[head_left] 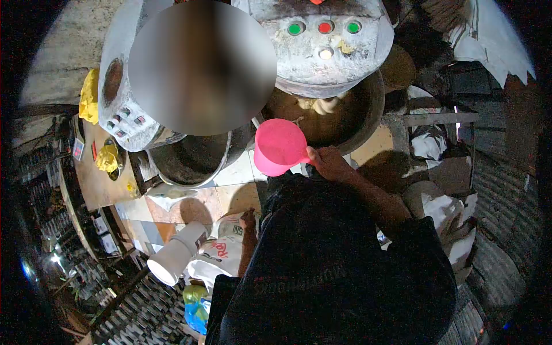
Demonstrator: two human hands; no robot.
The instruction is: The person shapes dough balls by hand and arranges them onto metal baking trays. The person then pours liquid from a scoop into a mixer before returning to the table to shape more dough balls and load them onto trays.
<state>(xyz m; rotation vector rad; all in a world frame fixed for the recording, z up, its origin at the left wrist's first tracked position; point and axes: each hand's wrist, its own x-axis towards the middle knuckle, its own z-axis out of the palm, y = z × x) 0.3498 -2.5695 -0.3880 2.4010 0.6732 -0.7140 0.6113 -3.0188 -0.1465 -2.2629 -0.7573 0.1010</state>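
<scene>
My right hand (329, 163) is closed around the handle of a pink plastic dipper (280, 146). The dipper is held at the near rim of a large metal mixing bowl (374, 109), and I cannot make out anything in it. Pale dough (326, 105) shows in the bowl beneath a mixer head (328, 66). Lower on the left side, my left hand (248, 218) hangs beside a white printed sack (221, 256). Its fingers are too dark and small to read.
A second mixer (135, 135) with its bowl (190, 161) stands to the left; a blurred disc covers part of it. White buckets (175, 256) are by the sack. A wooden table (98, 178) holds a yellow plastic bag (107, 156). More sacks (448, 218) lie at the right.
</scene>
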